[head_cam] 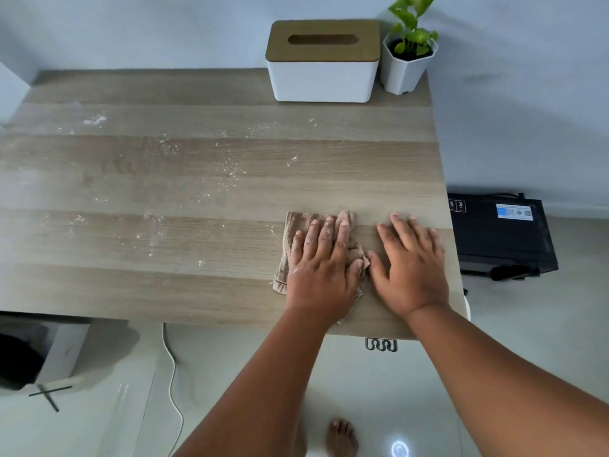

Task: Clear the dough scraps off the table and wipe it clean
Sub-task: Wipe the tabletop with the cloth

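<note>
A wooden table (197, 291) fills the view, and white flour dust and small dough specks (230, 166) are scattered across its middle and left. Near the front right corner lies a crumpled tan cloth (291, 234). My left hand (321, 265) presses flat on that cloth with straight fingers. Just right of it, my right hand (410, 265) rests flat on the bare wood, fingers spread, its thumb touching the cloth's edge.
A white tissue box with a wooden lid (323, 61) and a small potted plant (408, 51) stand at the table's back right. A black device (501, 235) sits on the floor right of the table. An open box (39, 354) stands under the front left edge, with a white cable (173, 384) on the floor nearby.
</note>
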### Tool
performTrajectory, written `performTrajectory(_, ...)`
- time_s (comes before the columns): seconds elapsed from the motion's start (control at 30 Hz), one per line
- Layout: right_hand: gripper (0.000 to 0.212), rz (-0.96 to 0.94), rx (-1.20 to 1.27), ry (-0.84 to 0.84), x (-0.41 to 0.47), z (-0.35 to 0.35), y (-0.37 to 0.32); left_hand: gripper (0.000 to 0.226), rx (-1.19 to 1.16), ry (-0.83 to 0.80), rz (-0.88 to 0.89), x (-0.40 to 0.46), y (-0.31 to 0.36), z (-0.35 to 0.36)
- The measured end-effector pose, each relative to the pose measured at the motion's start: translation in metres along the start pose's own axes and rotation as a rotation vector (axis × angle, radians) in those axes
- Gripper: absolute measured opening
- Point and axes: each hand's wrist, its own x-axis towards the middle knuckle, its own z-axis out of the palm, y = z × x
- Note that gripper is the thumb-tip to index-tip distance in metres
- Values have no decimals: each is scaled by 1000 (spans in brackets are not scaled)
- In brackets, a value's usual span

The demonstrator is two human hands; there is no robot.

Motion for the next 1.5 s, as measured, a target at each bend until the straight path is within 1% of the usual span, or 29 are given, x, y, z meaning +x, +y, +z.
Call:
performTrajectory(0.17,62,10,1,-43,-1,-2,-1,74,55,-24,-24,-22,-26,-10)
performTrajectory(0.3,65,9,-27,-90,0,-2,-1,90,143,-59,-100,-37,-79,-23)
performTrajectory(0.37,66,7,-48,-115,0,0,-1,92,163,-74,-149,-33,-95,-29)
performTrajectory(0.6,69,26,-75,-127,5,5,-1,85,136,-51,-246,12,-95,-29)
performTrajectory(0.73,72,49,-79,-169,14,5,-5,88,126,-54,-285,30,-91,-32)
performTrajectory(0.87,73,146,-31,-171,43,7,-19,89,134,-63,-265,54,-90,-32)
performTrajectory(0.97,73,178,-27,-163,68,8,-24,90,139,-78,-236,75,-93,-30)
performTrajectory(1.13,72,183,-56,-155,94,13,-26,92,131,-63,-198,112,-99,-26)
performTrajectory(1.3,74,182,-67,-150,93,13,-27,93,123,-77,-179,148,-100,-24)
performTrajectory(1.5,76,178,-68,-188,93,10,-30,96,114,-79,-174,184,-104,-24)
